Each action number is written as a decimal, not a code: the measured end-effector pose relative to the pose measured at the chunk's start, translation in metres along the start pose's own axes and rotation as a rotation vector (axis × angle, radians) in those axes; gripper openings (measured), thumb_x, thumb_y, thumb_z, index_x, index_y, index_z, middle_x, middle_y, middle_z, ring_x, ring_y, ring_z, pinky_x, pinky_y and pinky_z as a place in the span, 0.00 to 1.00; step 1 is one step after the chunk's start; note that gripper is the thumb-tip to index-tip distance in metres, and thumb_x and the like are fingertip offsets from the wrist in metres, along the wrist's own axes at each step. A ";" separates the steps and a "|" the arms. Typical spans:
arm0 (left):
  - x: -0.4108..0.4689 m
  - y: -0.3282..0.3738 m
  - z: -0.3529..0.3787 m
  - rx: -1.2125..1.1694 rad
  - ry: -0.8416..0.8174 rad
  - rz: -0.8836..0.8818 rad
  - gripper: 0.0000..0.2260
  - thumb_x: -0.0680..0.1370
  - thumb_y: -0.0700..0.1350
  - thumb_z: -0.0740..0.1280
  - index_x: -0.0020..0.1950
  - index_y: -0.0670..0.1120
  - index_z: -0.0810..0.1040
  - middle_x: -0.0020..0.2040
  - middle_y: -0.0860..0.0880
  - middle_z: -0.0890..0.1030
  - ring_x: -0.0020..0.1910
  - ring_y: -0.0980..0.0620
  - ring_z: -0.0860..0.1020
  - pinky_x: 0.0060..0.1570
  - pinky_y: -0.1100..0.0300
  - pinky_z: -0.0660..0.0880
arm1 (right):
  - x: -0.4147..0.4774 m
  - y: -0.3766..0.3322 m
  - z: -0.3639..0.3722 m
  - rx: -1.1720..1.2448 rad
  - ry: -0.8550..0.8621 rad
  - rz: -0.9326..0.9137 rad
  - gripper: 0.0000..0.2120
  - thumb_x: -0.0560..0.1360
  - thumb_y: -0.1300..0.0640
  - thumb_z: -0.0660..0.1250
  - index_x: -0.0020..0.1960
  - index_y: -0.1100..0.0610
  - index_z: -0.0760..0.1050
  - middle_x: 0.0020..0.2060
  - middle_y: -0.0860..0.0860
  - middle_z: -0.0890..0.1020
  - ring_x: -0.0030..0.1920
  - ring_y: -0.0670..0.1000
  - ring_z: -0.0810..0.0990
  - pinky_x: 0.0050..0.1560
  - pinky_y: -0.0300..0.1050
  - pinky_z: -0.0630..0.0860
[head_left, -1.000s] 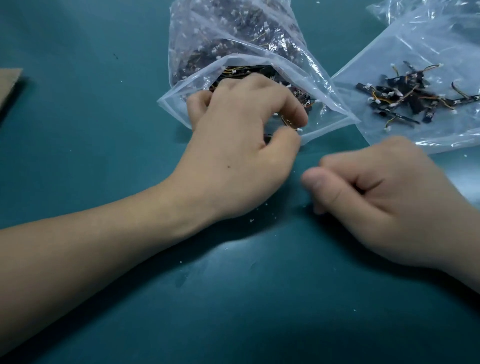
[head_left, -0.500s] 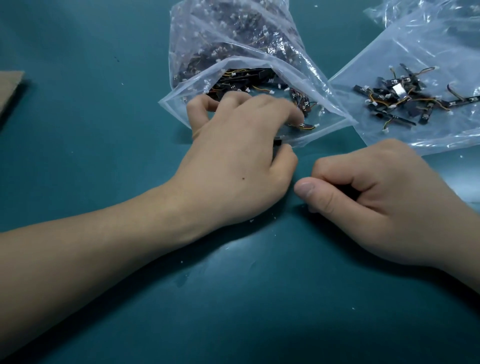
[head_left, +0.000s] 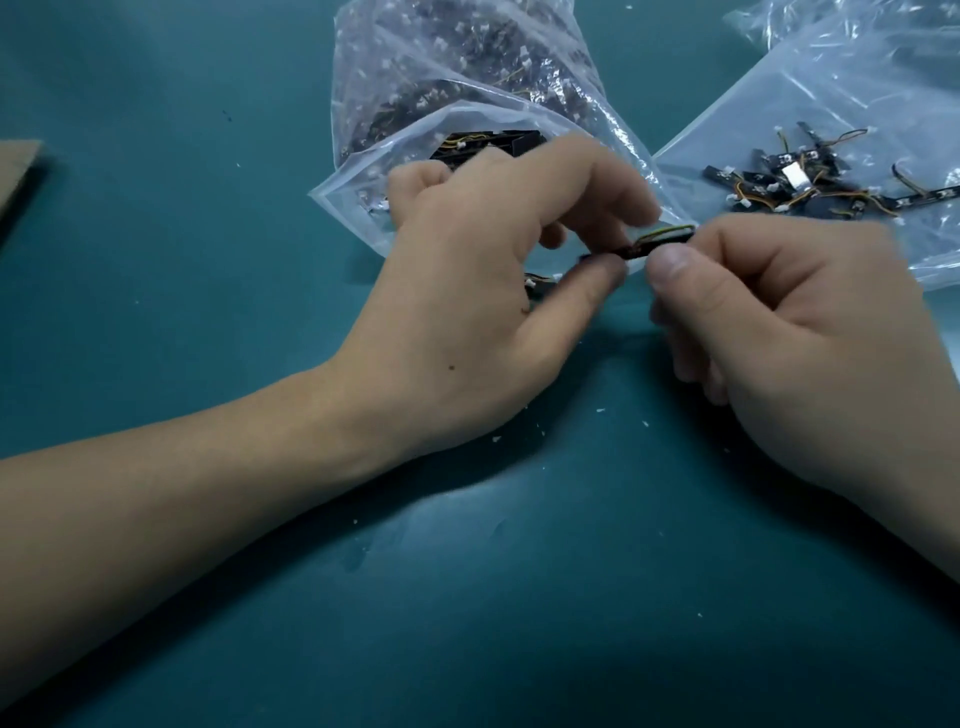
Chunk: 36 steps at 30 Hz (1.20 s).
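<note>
Left hand (head_left: 483, 312) and right hand (head_left: 789, 332) pinch one wired part (head_left: 662, 243) before the open bag (head_left: 467, 67). Second bag (head_left: 831, 93) lies right of it, cardboard (head_left: 15, 176) far left.

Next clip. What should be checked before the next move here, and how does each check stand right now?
1. Pinch of the left hand on the wired part: ok.
2. Pinch of the right hand on the same part: ok.
3. Its wire free of the open bag edge: cannot tell, blurred.
4. Pile of parts on the flat bag unobstructed: ok.
5. Second part under the left hand, held or loose: cannot tell.
</note>
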<state>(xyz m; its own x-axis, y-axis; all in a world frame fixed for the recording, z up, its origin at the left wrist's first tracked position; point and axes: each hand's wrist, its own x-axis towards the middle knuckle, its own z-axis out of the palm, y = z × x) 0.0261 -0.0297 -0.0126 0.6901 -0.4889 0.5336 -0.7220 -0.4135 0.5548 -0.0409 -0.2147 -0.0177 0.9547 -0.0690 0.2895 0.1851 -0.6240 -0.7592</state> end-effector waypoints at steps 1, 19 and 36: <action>0.000 0.000 -0.001 -0.036 -0.008 0.017 0.08 0.78 0.46 0.73 0.56 0.55 0.80 0.46 0.63 0.82 0.49 0.59 0.79 0.62 0.44 0.69 | 0.000 -0.001 0.000 0.052 0.008 0.019 0.19 0.79 0.42 0.63 0.37 0.54 0.77 0.26 0.50 0.79 0.24 0.50 0.73 0.26 0.41 0.68; 0.011 -0.006 -0.009 -0.122 -0.181 -0.028 0.10 0.72 0.39 0.77 0.48 0.54 0.87 0.40 0.59 0.78 0.38 0.53 0.77 0.42 0.68 0.72 | 0.000 0.001 0.000 0.087 0.021 0.015 0.07 0.82 0.52 0.65 0.49 0.48 0.82 0.30 0.48 0.82 0.27 0.49 0.80 0.30 0.35 0.72; -0.005 -0.005 -0.012 -0.164 -0.288 -0.066 0.04 0.74 0.45 0.79 0.48 0.51 0.88 0.38 0.57 0.81 0.35 0.57 0.77 0.38 0.68 0.69 | 0.000 -0.006 -0.002 0.191 -0.131 0.000 0.11 0.78 0.45 0.65 0.47 0.49 0.81 0.32 0.46 0.82 0.27 0.47 0.77 0.30 0.37 0.72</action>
<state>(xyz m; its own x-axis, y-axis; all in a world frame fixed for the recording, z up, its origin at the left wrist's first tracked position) 0.0271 -0.0160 -0.0100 0.6758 -0.6715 0.3040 -0.6424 -0.3342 0.6897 -0.0421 -0.2131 -0.0119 0.9746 0.0402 0.2204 0.2135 -0.4643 -0.8595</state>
